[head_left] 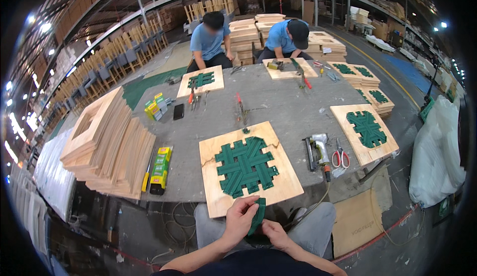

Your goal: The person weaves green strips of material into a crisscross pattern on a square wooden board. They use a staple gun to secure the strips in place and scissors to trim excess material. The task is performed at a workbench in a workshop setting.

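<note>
A dark green webbing strip [258,215] hangs in front of my body, over my lap. My left hand [239,220] pinches its upper part between thumb and fingers, just at the near edge of a square plywood board [288,186]. Lower down and to the right, my right hand [275,233] is closed around the strip's lower part, partly hiding it. On the board lies a woven panel of crossed green webbing strips [247,166], some running diagonally, with short ends sticking out around its edge.
Right of the board lie a pneumatic stapler [319,149] with a hose, and scissors [340,158]. Another webbed board [343,112] lies beyond. To the left are a yellow-green box [160,169] and stacked wooden frames [99,142]. Two people in blue shirts sit across the table [184,139].
</note>
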The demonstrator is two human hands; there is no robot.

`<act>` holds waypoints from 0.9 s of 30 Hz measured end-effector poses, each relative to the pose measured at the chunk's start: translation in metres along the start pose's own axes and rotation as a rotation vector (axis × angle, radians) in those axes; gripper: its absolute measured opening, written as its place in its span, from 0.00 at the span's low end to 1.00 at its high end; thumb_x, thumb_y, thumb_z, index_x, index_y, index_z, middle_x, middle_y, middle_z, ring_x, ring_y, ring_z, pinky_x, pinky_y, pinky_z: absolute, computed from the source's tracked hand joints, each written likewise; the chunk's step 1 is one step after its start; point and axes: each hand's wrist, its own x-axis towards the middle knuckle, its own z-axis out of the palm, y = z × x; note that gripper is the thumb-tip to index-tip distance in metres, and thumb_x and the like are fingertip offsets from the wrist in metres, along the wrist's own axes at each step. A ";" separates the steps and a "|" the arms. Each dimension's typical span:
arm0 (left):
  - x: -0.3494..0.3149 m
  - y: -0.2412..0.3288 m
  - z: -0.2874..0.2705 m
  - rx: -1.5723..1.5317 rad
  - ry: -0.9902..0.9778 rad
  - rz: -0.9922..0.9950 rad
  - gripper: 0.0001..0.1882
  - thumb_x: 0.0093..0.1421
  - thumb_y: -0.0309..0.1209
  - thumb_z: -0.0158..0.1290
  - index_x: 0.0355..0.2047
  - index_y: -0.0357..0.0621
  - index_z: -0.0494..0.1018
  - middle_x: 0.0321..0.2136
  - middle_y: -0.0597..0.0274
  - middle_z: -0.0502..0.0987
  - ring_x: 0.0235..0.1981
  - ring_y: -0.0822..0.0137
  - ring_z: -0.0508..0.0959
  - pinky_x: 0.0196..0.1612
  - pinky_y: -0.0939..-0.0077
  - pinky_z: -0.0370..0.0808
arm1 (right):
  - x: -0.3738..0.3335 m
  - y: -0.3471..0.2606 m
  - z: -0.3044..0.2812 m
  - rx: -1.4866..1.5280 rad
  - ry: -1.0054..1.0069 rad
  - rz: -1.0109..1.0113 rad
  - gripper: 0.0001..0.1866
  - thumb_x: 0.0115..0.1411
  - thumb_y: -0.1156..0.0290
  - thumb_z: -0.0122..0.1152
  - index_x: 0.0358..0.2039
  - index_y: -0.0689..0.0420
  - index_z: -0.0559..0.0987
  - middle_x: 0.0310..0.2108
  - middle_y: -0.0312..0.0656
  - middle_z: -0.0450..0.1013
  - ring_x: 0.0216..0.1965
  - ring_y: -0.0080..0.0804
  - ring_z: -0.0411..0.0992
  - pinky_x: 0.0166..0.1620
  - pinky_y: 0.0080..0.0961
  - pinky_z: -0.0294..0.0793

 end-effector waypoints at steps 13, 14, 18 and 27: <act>0.006 -0.037 -0.057 -0.206 0.233 -0.155 0.22 0.65 0.17 0.55 0.60 0.36 0.70 0.49 0.58 0.76 0.41 0.70 0.81 0.47 0.74 0.81 | 0.012 -0.014 -0.020 -0.095 0.057 0.049 0.04 0.71 0.75 0.56 0.43 0.61 0.75 0.34 0.33 0.77 0.34 0.16 0.74 0.40 0.19 0.75; 0.004 -0.042 -0.061 -0.212 0.227 -0.207 0.21 0.66 0.19 0.54 0.60 0.36 0.70 0.49 0.58 0.76 0.40 0.69 0.82 0.47 0.73 0.81 | 0.014 -0.015 -0.025 -0.074 0.064 0.049 0.03 0.71 0.77 0.57 0.43 0.61 0.75 0.34 0.33 0.77 0.34 0.15 0.74 0.39 0.18 0.74; -0.022 -0.072 -0.076 -0.336 0.128 -0.574 0.18 0.73 0.31 0.50 0.59 0.35 0.68 0.44 0.52 0.78 0.39 0.59 0.84 0.44 0.66 0.83 | 0.021 -0.021 -0.052 -0.310 0.235 -0.004 0.06 0.69 0.74 0.61 0.43 0.61 0.76 0.34 0.34 0.77 0.35 0.18 0.74 0.40 0.21 0.74; -0.014 -0.116 -0.082 -0.708 0.225 -0.831 0.20 0.76 0.47 0.42 0.46 0.41 0.69 0.38 0.51 0.80 0.35 0.53 0.82 0.43 0.52 0.81 | 0.036 -0.064 -0.134 -1.132 0.757 -0.069 0.12 0.61 0.67 0.66 0.40 0.60 0.78 0.35 0.51 0.76 0.40 0.53 0.76 0.45 0.43 0.74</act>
